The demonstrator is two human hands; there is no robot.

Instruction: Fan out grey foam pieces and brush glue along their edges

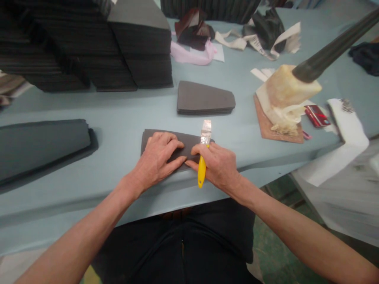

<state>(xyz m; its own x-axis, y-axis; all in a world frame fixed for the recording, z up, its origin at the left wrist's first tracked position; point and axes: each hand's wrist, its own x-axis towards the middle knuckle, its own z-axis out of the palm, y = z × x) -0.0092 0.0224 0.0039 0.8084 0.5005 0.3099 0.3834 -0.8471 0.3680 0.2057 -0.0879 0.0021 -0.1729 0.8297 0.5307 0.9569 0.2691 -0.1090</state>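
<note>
A dark grey tapered panel lies flat near the table's front edge, under both my hands. My left hand rests on it with bent fingers on top and the thumb stretched apart toward the front edge. Held in my right hand is a flat paintbrush with a yellow handle and a metal ferrule, its bristle end pointing away from me. The right thumb and fingertips also touch the panel's right part, and the two thumbs nearly meet. Just beyond lies a small stack of similar grey panels.
Tall stacks of dark panels stand at the back left. More large dark pieces lie at left. To the right are a yellowish container with a thick dark handle on a brown board, a red object and white strips. Fabric scraps lie behind.
</note>
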